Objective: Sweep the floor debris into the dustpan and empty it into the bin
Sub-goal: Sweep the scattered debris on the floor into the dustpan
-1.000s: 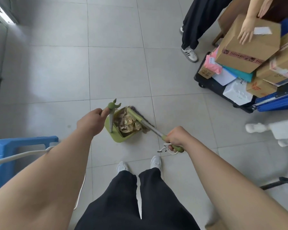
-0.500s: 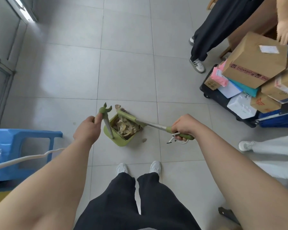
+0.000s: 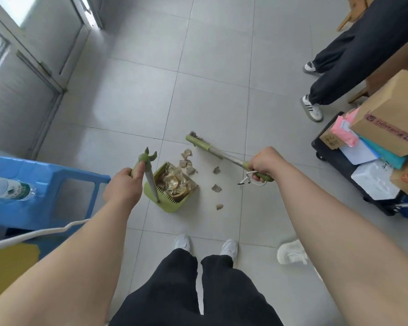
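Note:
A green dustpan (image 3: 172,206) stands on the grey tiled floor in front of my feet, filled with crumpled brown paper scraps (image 3: 174,183). My left hand (image 3: 124,187) grips the top of its upright handle. My right hand (image 3: 265,162) holds the green grip of a broom (image 3: 212,150) whose head is lifted to the far right of the pan's mouth. Several small cardboard bits (image 3: 216,188) lie loose on the floor between the pan and the broom. No bin is in view.
A blue plastic stool (image 3: 57,182) with a water bottle (image 3: 10,188) stands at the left. A black cart (image 3: 339,161) piled with cardboard boxes (image 3: 391,121) is at the right. Another person's legs (image 3: 335,74) stand at the far right, and a white shoe (image 3: 291,254) is near my right arm.
The broom head has swung out of the dustpan and away to the right. Loose cardboard bits now lie on the floor beside the pan. The view has tilted up and left.

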Motion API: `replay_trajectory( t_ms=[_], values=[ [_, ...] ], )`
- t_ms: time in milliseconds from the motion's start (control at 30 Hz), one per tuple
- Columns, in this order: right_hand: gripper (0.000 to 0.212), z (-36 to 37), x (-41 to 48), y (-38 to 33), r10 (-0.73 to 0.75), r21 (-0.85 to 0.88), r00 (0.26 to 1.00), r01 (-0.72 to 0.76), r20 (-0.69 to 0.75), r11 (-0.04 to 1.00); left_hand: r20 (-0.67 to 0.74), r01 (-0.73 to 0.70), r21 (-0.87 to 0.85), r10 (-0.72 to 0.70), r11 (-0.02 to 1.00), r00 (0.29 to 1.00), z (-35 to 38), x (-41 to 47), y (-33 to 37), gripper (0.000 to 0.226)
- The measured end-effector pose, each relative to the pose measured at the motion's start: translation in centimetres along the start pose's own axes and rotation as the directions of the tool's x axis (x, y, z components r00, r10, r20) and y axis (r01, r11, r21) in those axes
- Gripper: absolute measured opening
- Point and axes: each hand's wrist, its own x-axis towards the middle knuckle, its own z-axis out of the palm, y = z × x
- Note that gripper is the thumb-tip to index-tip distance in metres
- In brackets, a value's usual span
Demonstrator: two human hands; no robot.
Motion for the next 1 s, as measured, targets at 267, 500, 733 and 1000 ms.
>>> replay_trajectory(
  t_ms=[267,500,733,1000],
  values=[
    [0.021,4.8,1.1,-0.3,-0.025,-0.293,0.994,0.056,0.109,0.955,0.013,0.027,-0.009,-0.027,1.0,1.0,0.3,1.0,-0.6,0.054],
    [0.018,4.6,-2.7,1.4,-0.02,-0.449,0.975,0.121,0.223,0.885,0.049,0.046,-0.042,-0.044,0.998,0.998,0.8,0.8,-0.2,0.061],
    [0.028,-0.9,-3.0,2.5,-0.106,-0.489,0.973,0.196,0.206,0.85,0.094,0.025,-0.031,-0.022,0.999,0.995,0.6,1.2,0.6,0.061],
    [0.033,-3.6,-2.5,5.2,-0.056,-0.21,0.995,0.073,0.087,0.975,0.126,-0.128,0.06,0.119,0.99,0.985,0.7,2.6,1.8,0.059]
  ],
)
